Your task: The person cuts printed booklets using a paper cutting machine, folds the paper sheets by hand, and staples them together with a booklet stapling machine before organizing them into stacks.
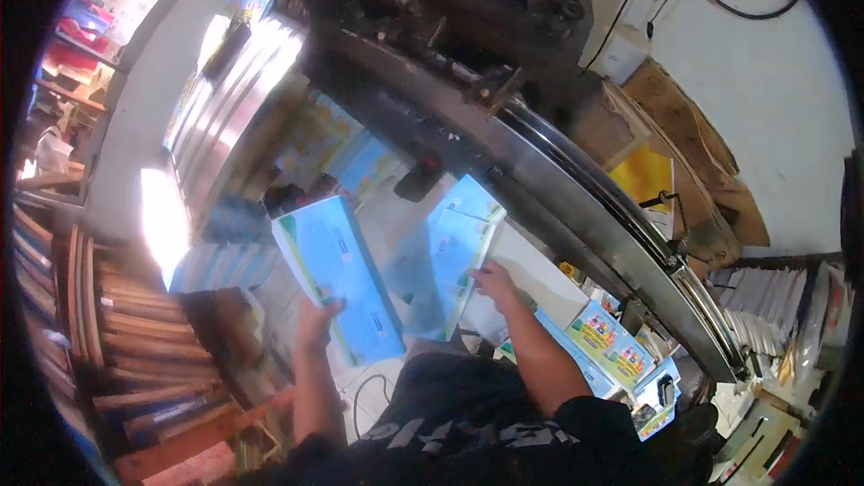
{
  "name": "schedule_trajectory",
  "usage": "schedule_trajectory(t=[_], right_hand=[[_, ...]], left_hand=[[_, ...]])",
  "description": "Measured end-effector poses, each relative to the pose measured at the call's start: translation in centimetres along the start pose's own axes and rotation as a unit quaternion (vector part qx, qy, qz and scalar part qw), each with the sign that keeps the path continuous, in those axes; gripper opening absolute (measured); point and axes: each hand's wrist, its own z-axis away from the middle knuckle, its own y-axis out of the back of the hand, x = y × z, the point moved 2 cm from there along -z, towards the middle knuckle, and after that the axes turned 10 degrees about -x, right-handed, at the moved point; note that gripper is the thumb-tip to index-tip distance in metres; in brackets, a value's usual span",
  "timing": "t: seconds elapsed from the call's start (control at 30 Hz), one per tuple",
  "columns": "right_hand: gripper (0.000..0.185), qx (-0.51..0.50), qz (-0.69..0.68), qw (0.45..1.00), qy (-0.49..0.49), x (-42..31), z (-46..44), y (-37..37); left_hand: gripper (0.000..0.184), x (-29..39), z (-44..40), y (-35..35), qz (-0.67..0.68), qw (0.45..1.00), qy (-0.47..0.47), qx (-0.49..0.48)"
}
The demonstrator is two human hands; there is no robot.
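Observation:
My left hand (317,317) grips the lower left edge of a light blue printed stack of booklets (346,279), its thumb on top. The stack lies tilted in front of my body, with a pale edge along its left side. My right hand (495,286) has its fingers closed on the right edge of a second blue printed booklet (463,225). That piece is smeared by motion in its lower part, so I cannot tell whether it is one booklet or several.
A dark machine with a long metal bar (576,180) crosses beyond my hands. Colourful printed booklets (612,342) lie at the right. Wooden boards (153,333) are stacked at the left, and cardboard (684,117) leans against the wall.

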Motion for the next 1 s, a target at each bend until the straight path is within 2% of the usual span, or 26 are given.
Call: schedule_trajectory(t=[0.03, 0.17, 0.23, 0.4, 0.47, 0.5, 0.57, 0.6, 0.67, 0.7, 0.77, 0.9, 0.97, 1.0], right_hand=[[0.029, 0.013, -0.040, 0.999, 0.013, -0.8, 0.8, -0.2], [0.025, 0.029, -0.108, 0.994, 0.020, -2.4, 0.8, -0.9], [0.023, 0.059, -0.187, 0.976, 0.092, -3.8, 0.5, -1.2], [0.024, 0.074, -0.080, 0.992, 0.069, -6.0, -2.2, -2.0], [0.029, 0.116, 0.093, 0.989, 0.028, -6.1, -3.0, -2.0], [0.029, 0.112, 0.095, 0.989, 0.028, -5.1, -4.1, -2.0], [0.039, 0.202, 0.145, 0.968, 0.035, -3.5, -5.2, -1.8], [0.039, 0.201, 0.144, 0.968, 0.035, -2.9, -5.3, -1.8], [0.047, 0.269, 0.205, 0.937, 0.089, -2.6, -4.6, -1.8], [0.049, 0.291, 0.225, 0.924, 0.105, -2.9, -3.9, -2.1], [0.060, 0.188, 0.019, 0.982, 0.031, -5.3, -0.9, -2.9], [0.064, 0.226, 0.070, 0.970, 0.053, -1.6, -2.4, -1.3], [0.069, 0.211, 0.088, 0.960, 0.160, -1.4, -1.6, -1.6], [0.069, 0.214, 0.088, 0.960, 0.159, -1.4, -1.1, -1.8]], left_hand=[[0.051, -0.8, 0.5, 0.7, 0.009, 1.000, 0.007, 0.007], [0.051, -2.3, 1.6, 2.3, -0.026, 0.999, -0.007, 0.046], [0.052, -3.5, 2.1, 3.2, 0.016, 0.999, -0.015, 0.037], [0.053, -1.8, 2.8, 3.4, 0.013, 1.000, 0.007, -0.008], [0.053, -1.6, 2.5, 3.3, 0.007, 1.000, 0.017, -0.026], [0.052, -1.4, 2.0, 2.7, 0.016, 1.000, 0.006, -0.024], [0.052, -1.3, 1.2, 1.8, 0.026, 0.999, -0.005, -0.020], [0.056, -1.5, 0.6, 1.5, 0.027, 0.999, 0.003, -0.038], [0.060, -1.9, -0.3, 0.8, 0.028, 0.998, 0.015, -0.055], [0.064, -2.1, -0.8, 0.0, 0.077, 0.994, 0.017, -0.072], [0.072, -2.9, -2.0, -0.8, 0.129, 0.987, 0.012, -0.097], [0.070, -3.2, -3.3, -1.9, 0.159, 0.977, 0.018, -0.140], [0.066, -3.8, -3.6, -2.3, 0.177, 0.968, 0.056, -0.167], [0.066, -4.2, -3.9, -2.7, 0.178, 0.968, 0.058, -0.169]])
